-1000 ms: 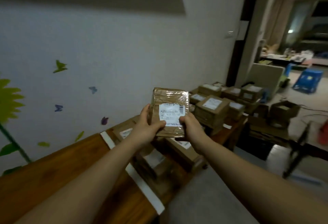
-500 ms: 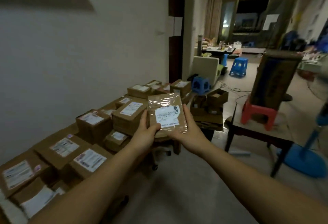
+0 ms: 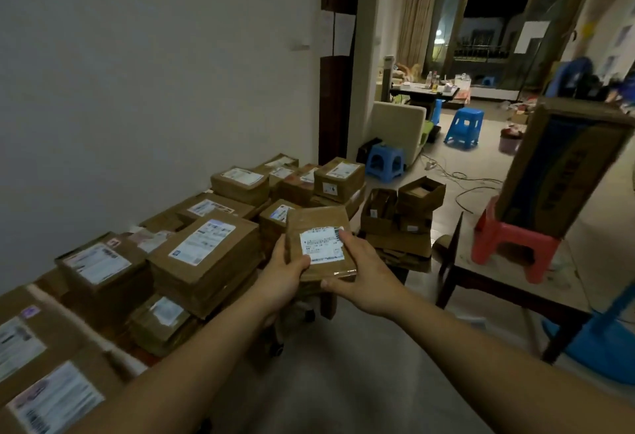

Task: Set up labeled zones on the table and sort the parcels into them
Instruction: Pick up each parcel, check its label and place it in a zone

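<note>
So that the label (image 3: 321,244) faces up for reading, the left hand (image 3: 287,270) and right hand (image 3: 364,275) each pinch a side edge of the small parcel (image 3: 316,219), held just beside the box pile (image 3: 206,251), probably awaiting its zone.

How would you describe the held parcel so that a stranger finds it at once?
Brown parcels are piled along the white wall. In front of them, the left hand and right hand hold one flat parcel with a white label. It alone is held up, not stacked.
</note>
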`<move>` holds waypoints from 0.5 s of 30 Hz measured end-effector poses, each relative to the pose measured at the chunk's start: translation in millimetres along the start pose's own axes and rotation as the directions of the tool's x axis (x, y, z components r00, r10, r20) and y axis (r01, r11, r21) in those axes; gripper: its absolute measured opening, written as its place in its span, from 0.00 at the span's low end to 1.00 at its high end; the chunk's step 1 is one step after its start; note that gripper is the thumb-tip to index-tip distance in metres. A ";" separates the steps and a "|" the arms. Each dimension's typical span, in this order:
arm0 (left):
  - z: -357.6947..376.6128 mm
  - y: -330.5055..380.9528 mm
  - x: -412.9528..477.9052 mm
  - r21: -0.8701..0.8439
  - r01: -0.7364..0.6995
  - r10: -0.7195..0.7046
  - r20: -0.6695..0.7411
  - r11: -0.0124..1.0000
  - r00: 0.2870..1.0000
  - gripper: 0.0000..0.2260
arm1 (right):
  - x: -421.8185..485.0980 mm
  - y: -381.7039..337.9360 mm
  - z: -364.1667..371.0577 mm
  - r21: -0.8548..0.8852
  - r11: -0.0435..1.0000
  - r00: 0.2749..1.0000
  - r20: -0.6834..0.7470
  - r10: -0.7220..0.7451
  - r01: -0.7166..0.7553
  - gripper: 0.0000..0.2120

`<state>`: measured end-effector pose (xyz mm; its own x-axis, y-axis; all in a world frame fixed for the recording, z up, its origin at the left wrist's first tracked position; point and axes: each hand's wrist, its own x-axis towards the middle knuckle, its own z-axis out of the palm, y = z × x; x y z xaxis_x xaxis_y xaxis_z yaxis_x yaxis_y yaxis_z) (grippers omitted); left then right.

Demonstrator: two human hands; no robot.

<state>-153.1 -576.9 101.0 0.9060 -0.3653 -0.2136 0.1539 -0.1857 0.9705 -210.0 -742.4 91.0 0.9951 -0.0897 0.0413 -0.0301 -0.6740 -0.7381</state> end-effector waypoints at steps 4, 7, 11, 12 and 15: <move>4.8 9.2 66.1 -0.067 0.037 -0.041 -0.050 0.997 0.998 0.29 | 71.3 20.1 -13.7 -0.153 0.986 0.995 0.089 -0.050 0.063 0.43; 6.8 18.6 105.1 -0.055 0.059 -0.063 -0.066 0.997 0.996 0.28 | 116.8 33.2 -25.5 -0.187 0.977 0.988 0.135 -0.074 0.099 0.39; -0.8 23.2 144.3 0.071 0.063 -0.060 -0.040 0.996 0.997 0.37 | 169.1 51.6 -37.6 -0.192 0.968 0.969 0.220 -0.117 0.160 0.37; -3.3 21.7 153.2 0.126 0.044 -0.041 -0.025 0.991 0.999 0.39 | 182.3 57.0 -39.0 -0.199 0.963 0.958 0.253 -0.131 0.184 0.37; -2.8 12.8 175.6 0.179 -0.008 0.025 -0.089 0.984 0.996 0.34 | 223.6 75.1 -36.8 -0.198 0.947 0.919 0.356 -0.172 0.254 0.37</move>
<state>9.1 -640.8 76.2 0.9412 -0.2867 -0.1788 0.0735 -0.3428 0.9365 6.9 -840.1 69.5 0.9528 0.2945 -0.0742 0.2059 -0.8059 -0.5550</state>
